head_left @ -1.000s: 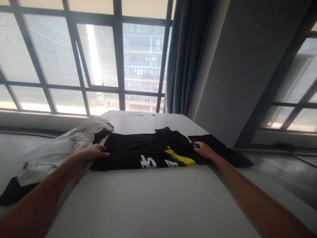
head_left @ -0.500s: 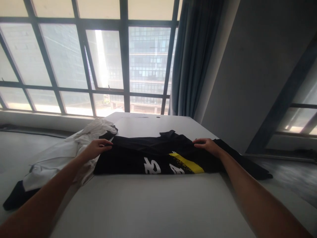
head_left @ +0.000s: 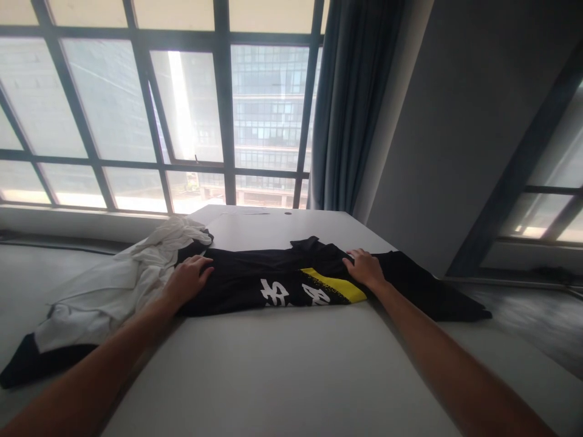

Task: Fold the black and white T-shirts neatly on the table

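Lying folded across the far middle of the white table [head_left: 282, 376], the black shirt [head_left: 255, 282] has both hands pressed flat on it, gripping nothing: left hand [head_left: 186, 280] at its nine o'clock end, right hand [head_left: 364, 267] at three. A sideways push could bunch the fold or drag in the white garment [head_left: 113, 285] touching at nine o'clock.

left hand [head_left: 186, 282]: bare, no glove, ring or watch | right hand [head_left: 364, 267]: same | both forearms: bare to frame edge, sleeveless in view
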`<action>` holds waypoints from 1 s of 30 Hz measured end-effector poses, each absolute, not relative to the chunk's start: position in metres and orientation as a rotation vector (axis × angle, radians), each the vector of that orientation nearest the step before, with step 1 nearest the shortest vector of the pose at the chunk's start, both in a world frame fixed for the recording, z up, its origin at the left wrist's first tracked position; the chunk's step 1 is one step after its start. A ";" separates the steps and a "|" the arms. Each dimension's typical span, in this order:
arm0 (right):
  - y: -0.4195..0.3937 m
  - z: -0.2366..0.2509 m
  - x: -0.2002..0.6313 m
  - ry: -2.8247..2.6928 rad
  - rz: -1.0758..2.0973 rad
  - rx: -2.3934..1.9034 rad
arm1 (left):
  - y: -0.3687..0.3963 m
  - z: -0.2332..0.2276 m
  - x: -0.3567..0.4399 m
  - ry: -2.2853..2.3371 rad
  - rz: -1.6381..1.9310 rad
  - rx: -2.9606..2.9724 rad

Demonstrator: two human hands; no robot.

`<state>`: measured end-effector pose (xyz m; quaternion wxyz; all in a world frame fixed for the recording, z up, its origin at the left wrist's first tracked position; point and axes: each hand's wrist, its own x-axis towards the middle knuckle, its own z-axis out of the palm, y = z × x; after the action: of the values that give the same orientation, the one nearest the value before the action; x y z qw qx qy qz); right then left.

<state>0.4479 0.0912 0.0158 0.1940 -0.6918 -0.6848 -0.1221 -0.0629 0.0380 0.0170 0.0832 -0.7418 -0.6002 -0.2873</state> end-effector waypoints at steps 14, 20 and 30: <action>0.077 -0.012 0.407 -2.268 0.202 -2.128 | 0.047 -0.015 -0.033 -1.837 -0.132 -2.675; 0.067 -0.010 0.402 -2.188 0.198 -2.244 | 0.056 -0.011 -0.045 -1.887 -0.090 -2.639; 0.044 -0.008 0.401 -2.086 0.212 -2.268 | 0.056 -0.007 -0.057 -2.187 -0.007 -2.410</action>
<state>0.4009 0.0442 -0.0081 0.0263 -0.7340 -0.6752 0.0685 -0.0568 0.0559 -0.0075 -0.0561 -0.7394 -0.6709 -0.0021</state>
